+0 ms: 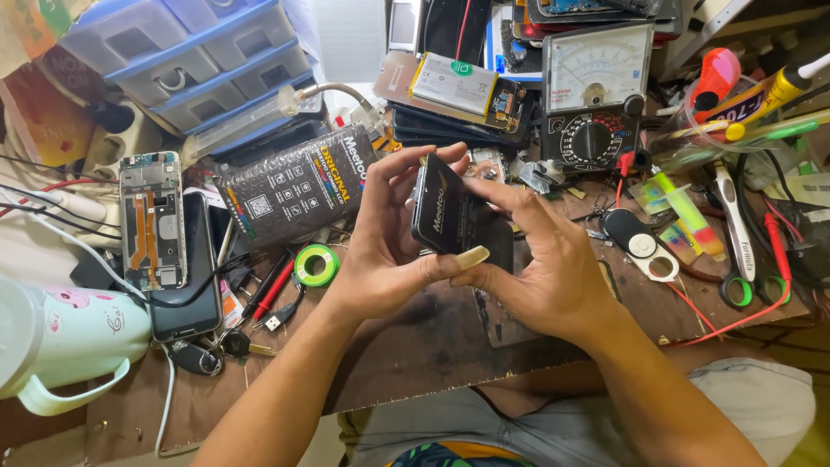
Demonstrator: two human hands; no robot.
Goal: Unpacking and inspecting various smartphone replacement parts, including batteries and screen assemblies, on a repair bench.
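I hold a small black flat pack (438,210), shiny and printed, upright over the middle of the wooden bench (415,346). My left hand (385,251) grips its left edge and bottom, with a long thumbnail pressed at its lower corner. My right hand (540,259) holds its right side, fingers lying across the back. A larger black printed pouch (298,184) lies flat just left of my hands. A dismantled phone frame (151,220) rests on a black phone (186,277) at the left.
An analog multimeter (596,86) stands at the back with a battery pack (456,84) on stacked phones beside it. A green tape roll (315,264), red pen, keys (216,350), scissors (733,233), blue drawer unit (190,52) and a white jug (60,337) crowd the bench.
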